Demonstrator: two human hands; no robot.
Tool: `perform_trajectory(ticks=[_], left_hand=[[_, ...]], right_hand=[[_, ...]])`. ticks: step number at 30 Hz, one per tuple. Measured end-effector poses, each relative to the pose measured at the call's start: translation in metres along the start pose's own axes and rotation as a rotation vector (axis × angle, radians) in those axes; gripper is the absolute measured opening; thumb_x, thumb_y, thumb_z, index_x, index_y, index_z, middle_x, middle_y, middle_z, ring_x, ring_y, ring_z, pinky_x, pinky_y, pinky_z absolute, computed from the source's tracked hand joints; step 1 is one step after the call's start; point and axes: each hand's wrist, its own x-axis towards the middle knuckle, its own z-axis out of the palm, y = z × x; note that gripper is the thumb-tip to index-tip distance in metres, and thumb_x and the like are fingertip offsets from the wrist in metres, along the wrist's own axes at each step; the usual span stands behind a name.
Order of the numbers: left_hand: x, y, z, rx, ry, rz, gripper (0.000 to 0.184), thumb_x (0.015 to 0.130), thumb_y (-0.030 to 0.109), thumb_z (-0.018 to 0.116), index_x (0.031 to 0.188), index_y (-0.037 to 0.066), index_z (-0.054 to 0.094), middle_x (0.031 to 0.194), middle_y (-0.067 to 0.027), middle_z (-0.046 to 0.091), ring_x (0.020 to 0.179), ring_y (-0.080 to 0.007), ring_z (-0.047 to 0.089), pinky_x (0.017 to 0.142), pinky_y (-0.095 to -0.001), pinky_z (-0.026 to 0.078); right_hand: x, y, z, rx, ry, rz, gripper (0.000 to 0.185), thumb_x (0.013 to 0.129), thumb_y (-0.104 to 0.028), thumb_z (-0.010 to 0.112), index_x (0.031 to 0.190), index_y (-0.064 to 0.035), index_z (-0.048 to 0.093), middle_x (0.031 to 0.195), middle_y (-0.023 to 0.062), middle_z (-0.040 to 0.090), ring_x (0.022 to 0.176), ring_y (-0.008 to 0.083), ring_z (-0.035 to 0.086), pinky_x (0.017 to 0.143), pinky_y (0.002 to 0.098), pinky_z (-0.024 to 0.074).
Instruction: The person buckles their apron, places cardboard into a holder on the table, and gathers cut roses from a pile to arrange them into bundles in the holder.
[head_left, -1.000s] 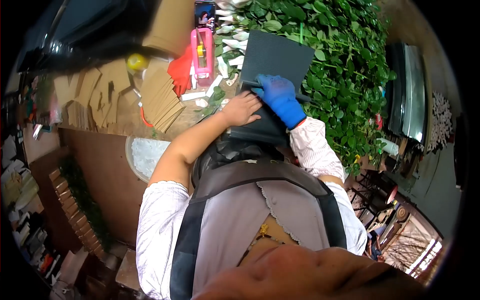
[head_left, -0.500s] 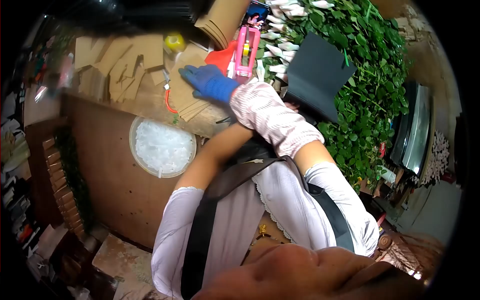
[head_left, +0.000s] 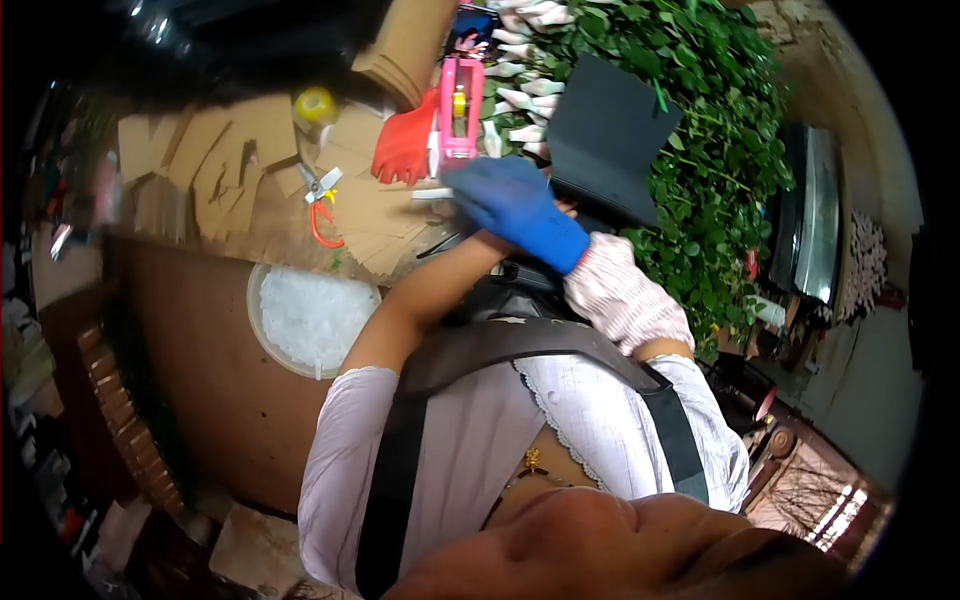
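My right hand (head_left: 505,200), in a blue glove, is above the front of the table, crossing over my bare left wrist. Motion smears its fingers, and whether they hold anything is unclear. Most of my left hand (head_left: 568,207) is hidden behind the glove; only a bit of its fingers shows, at the lower edge of a dark folded sheet (head_left: 612,135). That sheet lies against green leafy stems (head_left: 710,160). Left of the glove are a pink tape dispenser (head_left: 462,105), a red glove (head_left: 403,145) and fanned brown cardboard pieces (head_left: 370,225).
Orange-handled cutters (head_left: 322,205) and a yellow tape roll (head_left: 316,105) lie among cardboard pieces (head_left: 225,165) at the left. White-wrapped flower heads (head_left: 515,70) line the leaves. Below the table edge stands a round tub (head_left: 315,315) with white contents. A phone (head_left: 472,32) is at the back.
My right hand went from the dark sheet left to the cardboard pieces, then came back right over my left wrist. My left hand stays by the sheet, which now stands more open.
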Motion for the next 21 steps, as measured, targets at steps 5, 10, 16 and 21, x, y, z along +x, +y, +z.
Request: perform_trajectory(ticks=[5, 10, 16, 21], left_hand=[[0.005, 0.000, -0.007, -0.098, -0.074, 0.005, 0.059, 0.090, 0.045, 0.064, 0.135, 0.010, 0.054, 0.137, -0.0120, 0.057, 0.125, -0.0306, 0.054, 0.104, -0.0433, 0.042], [0.010, 0.013, -0.017, 0.259, 0.036, 0.250, 0.058, 0.087, 0.046, 0.061, 0.131, 0.008, 0.058, 0.134, -0.0107, 0.060, 0.125, -0.0285, 0.054, 0.108, -0.0431, 0.039], [-0.001, -0.008, -0.015, 0.391, -0.053, 0.268, 0.055, 0.087, 0.035, 0.060, 0.133, 0.006, 0.057, 0.139, -0.0146, 0.055, 0.131, -0.0322, 0.049, 0.114, -0.0453, 0.034], [-0.048, -0.011, -0.060, 0.457, 0.005, 0.078, 0.061, 0.093, 0.030, 0.063, 0.142, -0.002, 0.045, 0.146, -0.0200, 0.047, 0.139, -0.0374, 0.040, 0.119, -0.0489, 0.026]], right_hand=[[-0.125, 0.022, -0.058, 0.236, 0.100, 0.481, 0.026, 0.089, -0.023, 0.069, 0.111, -0.0095, 0.068, 0.093, 0.0087, 0.070, 0.080, 0.0255, 0.068, 0.074, 0.0346, 0.0537], [-0.184, 0.058, -0.034, 0.620, -0.310, 1.004, 0.039, 0.093, -0.030, 0.068, 0.123, -0.0043, 0.064, 0.104, 0.0085, 0.071, 0.089, 0.0176, 0.069, 0.078, 0.0343, 0.0551], [-0.188, 0.105, -0.004, 0.835, -0.417, 1.177, 0.039, 0.095, -0.038, 0.066, 0.102, 0.0003, 0.068, 0.083, 0.0105, 0.073, 0.063, 0.0166, 0.069, 0.061, 0.0297, 0.0594], [-0.183, 0.108, 0.005, 0.723, -0.438, 1.149, 0.044, 0.093, -0.043, 0.066, 0.087, 0.0001, 0.069, 0.072, 0.0111, 0.071, 0.059, 0.0178, 0.069, 0.059, 0.0306, 0.0584]])
